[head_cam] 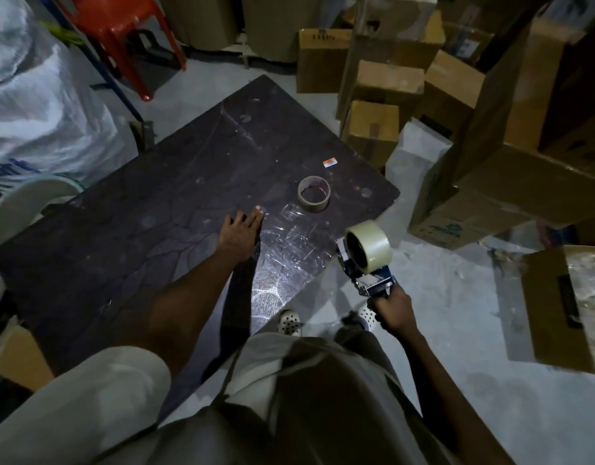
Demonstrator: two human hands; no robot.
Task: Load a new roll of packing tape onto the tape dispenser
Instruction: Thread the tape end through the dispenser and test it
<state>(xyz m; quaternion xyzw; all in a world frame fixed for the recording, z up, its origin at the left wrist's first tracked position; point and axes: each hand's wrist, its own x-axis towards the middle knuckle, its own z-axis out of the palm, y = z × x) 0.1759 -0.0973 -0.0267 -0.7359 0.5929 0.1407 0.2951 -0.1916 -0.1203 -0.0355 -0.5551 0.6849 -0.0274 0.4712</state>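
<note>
My right hand (393, 310) grips the handle of a blue and metal tape dispenser (370, 280), held off the table's near right corner. A full roll of clear packing tape (371, 245) sits on the dispenser's spindle. An empty cardboard tape core (313, 194) lies flat on the dark table (155, 213). My left hand (240, 229) rests on the table with fingers spread and nothing in it, a short way to the left of the core.
A small orange and white label (330, 162) lies on the table beyond the core. Cardboard boxes (373, 129) are stacked to the right and behind. A red plastic chair (121, 28) stands at the back left, beside a white sack (37, 95).
</note>
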